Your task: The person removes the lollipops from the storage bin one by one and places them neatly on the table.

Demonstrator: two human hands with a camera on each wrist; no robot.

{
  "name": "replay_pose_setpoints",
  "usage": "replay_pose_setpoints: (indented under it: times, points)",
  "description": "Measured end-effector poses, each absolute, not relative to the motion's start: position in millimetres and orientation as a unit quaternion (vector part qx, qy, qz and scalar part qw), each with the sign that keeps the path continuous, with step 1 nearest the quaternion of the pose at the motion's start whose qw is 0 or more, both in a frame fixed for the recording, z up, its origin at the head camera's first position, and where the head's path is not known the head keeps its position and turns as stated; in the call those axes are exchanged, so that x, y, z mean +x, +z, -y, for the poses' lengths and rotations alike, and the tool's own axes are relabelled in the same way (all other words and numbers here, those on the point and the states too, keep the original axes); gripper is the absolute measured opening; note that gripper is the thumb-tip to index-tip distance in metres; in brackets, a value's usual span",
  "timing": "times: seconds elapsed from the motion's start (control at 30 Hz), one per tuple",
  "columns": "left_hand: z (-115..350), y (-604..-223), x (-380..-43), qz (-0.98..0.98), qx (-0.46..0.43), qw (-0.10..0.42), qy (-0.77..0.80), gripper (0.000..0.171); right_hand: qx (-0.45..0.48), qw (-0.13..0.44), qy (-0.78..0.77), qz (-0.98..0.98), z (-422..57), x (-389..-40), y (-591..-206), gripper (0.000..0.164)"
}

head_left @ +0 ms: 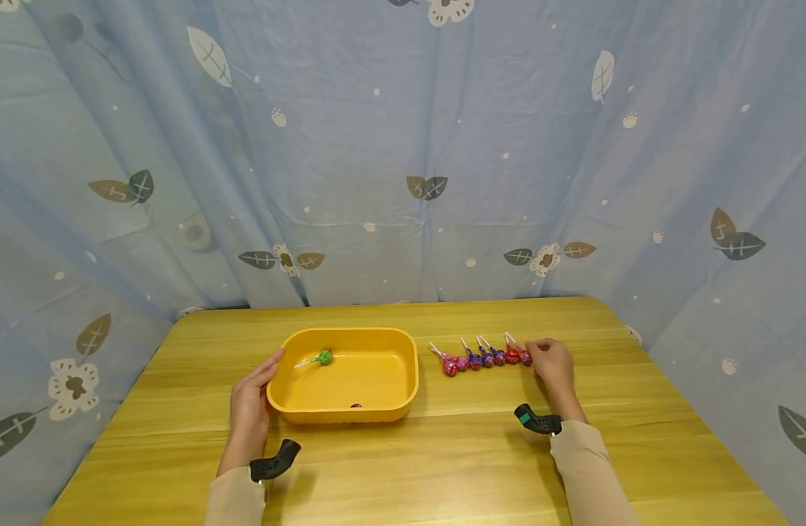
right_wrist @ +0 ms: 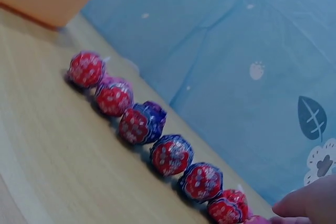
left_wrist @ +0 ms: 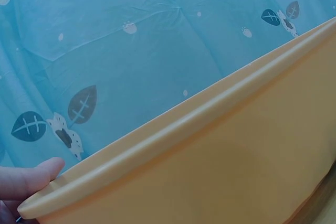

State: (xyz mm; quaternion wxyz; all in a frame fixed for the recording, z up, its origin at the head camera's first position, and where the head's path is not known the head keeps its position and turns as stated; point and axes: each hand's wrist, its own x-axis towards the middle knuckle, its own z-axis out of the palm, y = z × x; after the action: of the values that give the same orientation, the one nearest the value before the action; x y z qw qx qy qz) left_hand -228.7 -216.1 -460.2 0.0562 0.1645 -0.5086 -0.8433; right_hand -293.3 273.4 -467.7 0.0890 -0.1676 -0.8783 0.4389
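My left hand lies along the left side of a yellow plastic basin, its fingers fairly straight against the rim. The left wrist view shows fingertips at the basin's rim. Inside the basin are a green lollipop and a small dark purple piece, mostly hidden by the front rim. On the right, my right hand pinches the pink lollipop ending a row of lollipops. Its fingers meet that lollipop at the right wrist view's lower edge.
The row has several red, pink and purple wrapped lollipops, white sticks pointing back. It lies right of the basin on a wooden table. A blue patterned curtain hangs behind the table. Black wrist cameras are strapped to both forearms.
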Motion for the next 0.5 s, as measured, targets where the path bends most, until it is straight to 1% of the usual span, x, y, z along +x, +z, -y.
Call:
replay_pose_setpoints:
  times: [0.17,0.23,0.37,0.5]
  points:
    - [216.1,-460.0,-228.1,0.508,0.167,0.058,-0.843,0.030,-0.171,0.110,0.488,0.849,-270.5,-293.1,-464.5,0.037]
    - [215.9,-459.8,-227.9,0.509,0.166,0.059,-0.842,0.030,-0.165,0.104,0.534,0.823,-267.6,-293.7,-461.3,0.039]
    - [215.6,-459.2,-227.9,0.511,0.167,0.061,-0.841,0.031,-0.141,0.059,0.621,0.769,-255.4,-293.1,-451.0,0.044]
    - [215.2,-459.4,-229.4,0.506,0.167,0.061,-0.844,0.032,-0.113,0.008,0.644,0.756,-239.9,-292.1,-444.0,0.046]
